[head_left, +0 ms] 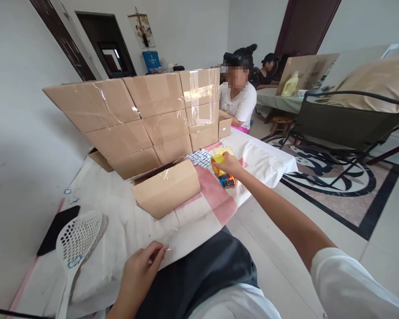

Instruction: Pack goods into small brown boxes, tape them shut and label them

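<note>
My right hand (231,164) reaches out over the table, its fingers closed round a yellow rounded object (218,165) whose exact kind I cannot make out. Just below it lies a small blue and orange item (227,180). A sheet of labels with blue borders (200,158) is left of that hand, and a yellow paper (223,151) lies behind it. Near the front edge of the table, my left hand (145,261) has thumb and fingertips pinched together; anything between them is too small to tell. An open cardboard box (168,188) stands between my hands.
A wall of taped cardboard boxes (136,119) rises behind the open box. A white slotted skimmer (80,239) lies at left, partly over a black flat object (58,230). Across the table sits a person in white (241,104). A folding chair (349,119) stands at right.
</note>
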Demonstrator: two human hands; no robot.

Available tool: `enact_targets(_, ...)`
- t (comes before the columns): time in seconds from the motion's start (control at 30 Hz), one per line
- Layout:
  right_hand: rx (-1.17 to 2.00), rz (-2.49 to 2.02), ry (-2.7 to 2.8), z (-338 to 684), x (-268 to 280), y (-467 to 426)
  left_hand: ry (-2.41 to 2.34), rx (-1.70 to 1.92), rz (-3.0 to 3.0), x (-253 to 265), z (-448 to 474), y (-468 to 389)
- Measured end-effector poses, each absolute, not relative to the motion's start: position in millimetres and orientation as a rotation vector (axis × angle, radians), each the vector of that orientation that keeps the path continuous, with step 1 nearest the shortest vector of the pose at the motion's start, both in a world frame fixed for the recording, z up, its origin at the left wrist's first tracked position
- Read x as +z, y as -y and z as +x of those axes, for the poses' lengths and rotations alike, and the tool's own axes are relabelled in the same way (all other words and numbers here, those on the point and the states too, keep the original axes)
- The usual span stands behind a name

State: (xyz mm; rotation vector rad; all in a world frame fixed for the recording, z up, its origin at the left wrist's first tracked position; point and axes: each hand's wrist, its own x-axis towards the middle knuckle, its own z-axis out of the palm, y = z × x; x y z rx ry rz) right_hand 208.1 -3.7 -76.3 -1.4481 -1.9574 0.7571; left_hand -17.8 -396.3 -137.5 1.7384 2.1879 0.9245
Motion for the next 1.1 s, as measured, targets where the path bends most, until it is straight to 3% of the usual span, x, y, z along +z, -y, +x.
enact_targets(0.1, 0.622, -1.471, 2.109, 209, -70, 4, -2.179, 0.953, 1.777, -132, -14, 394)
enact_targets(0.47, 0.821, -1.415, 1.952, 244, -72, -1, -2.155, 0.966, 1.801, -138, -12, 396)
enact_targets(0.97, 0.566, -1.402, 2.266, 236, -62, 3, -2.050, 1.187, 1.382, -133, 6, 374)
enact_targets(1.1, 0.289, -1.038, 2.290, 224, -40, 40, -1.884, 1.317, 1.204, -112, 15, 355)
